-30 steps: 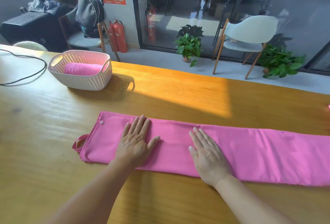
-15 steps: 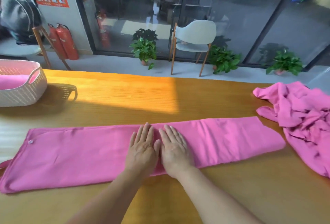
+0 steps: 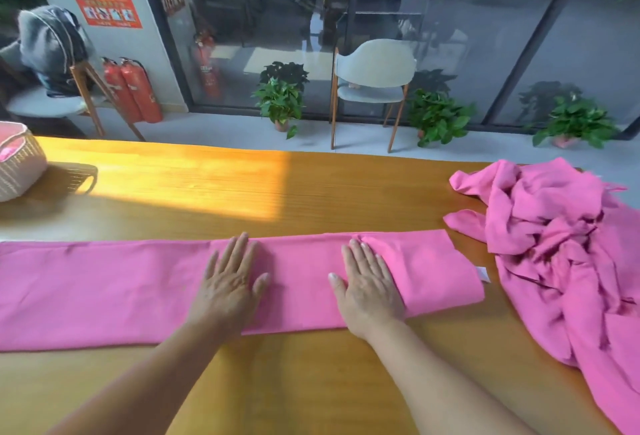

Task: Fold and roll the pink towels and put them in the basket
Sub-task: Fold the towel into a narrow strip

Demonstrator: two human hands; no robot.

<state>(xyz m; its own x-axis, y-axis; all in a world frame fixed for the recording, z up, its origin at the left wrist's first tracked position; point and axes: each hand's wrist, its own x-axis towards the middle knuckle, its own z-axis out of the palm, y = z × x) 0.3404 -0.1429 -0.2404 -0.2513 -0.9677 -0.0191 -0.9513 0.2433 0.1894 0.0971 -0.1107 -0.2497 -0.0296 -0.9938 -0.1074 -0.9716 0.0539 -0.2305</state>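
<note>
Lying flat, palms down, on the folded pink towel: the left hand near the strip's middle and the right hand further toward its right end, fingers straight and spread, gripping nothing, only pressing on the cloth. Stretching across the near part of the wooden table as one long band, running out of view at the left edge and ending squarely just right of the right hand. Showing a small white tag at that right end. Slanting across the cloth beside the right hand's fingers, a diagonal crease.

Sitting heaped just beyond the strip's right end, close to it but whether touching cannot be told: a crumpled pile of pink towels, spilling toward the table's near right corner.

Standing further back at the far left edge, half cut off by the frame: a white woven basket, holding something pink inside, its handle casting a shadow on the sunlit wood.

Standing past the table on the grey floor: a pale chair, three potted plants, two red fire extinguishers, all before a glass wall.
</note>
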